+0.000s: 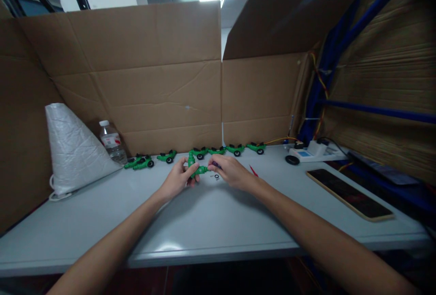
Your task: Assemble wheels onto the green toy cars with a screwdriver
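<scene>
Over the middle of the table my left hand grips a green plastic toy body, which has a bent, branching shape. My right hand is closed in a pinch at the toy's right end. Something small and dark shows between its fingers, too hidden to name. Just below the right fingertips, small black rings lie on the white table. A thin red pointed object rests beyond the right wrist.
Several green toy vehicles with black wheels line the back edge. At left stand a silver bag and a water bottle. At right are a phone, a power strip and a black disc. Cardboard walls enclose the table.
</scene>
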Demonstrator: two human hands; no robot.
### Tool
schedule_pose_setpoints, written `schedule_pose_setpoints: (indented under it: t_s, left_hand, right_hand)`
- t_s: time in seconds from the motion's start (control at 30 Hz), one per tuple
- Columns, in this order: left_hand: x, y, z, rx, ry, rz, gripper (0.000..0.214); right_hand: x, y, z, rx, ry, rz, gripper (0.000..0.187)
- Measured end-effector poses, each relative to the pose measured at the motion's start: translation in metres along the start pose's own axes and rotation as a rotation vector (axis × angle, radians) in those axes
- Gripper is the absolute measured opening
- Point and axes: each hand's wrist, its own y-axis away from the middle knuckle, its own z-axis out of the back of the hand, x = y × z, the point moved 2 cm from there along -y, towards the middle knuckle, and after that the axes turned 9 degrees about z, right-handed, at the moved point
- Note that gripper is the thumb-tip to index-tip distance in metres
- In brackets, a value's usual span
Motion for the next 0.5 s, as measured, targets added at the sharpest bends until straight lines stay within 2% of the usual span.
schedule_pose_setpoints:
  t_s: [0.17, 0.3, 0.37, 0.5]
  left_hand:
    - [-0.002, 0.000, 0.003, -0.026, 0.130, 0.140, 0.045]
    - [-0.003, 0.000, 0.005, -0.023, 0.287, 0.164, 0.045]
    - [-0.004, 0.000, 0.006, -0.041, 0.277, 0.146, 0.045]
    - [-0.006, 0.002, 0.006, -0.112, 0.141, 0.112, 0.046]
  right_hand:
    - [0.005, 0.000, 0.002, -0.062, 0.048, 0.093, 0.014]
    - [-0.001, 0.000, 0.004, -0.113, 0.010, 0.015, 0.012]
    - [-0.007, 0.001, 0.002, -0.072, 0.048, -0.047, 0.013]
    - [-0.018, 0.006, -0.002, 0.106, 0.172, -0.129, 0.017]
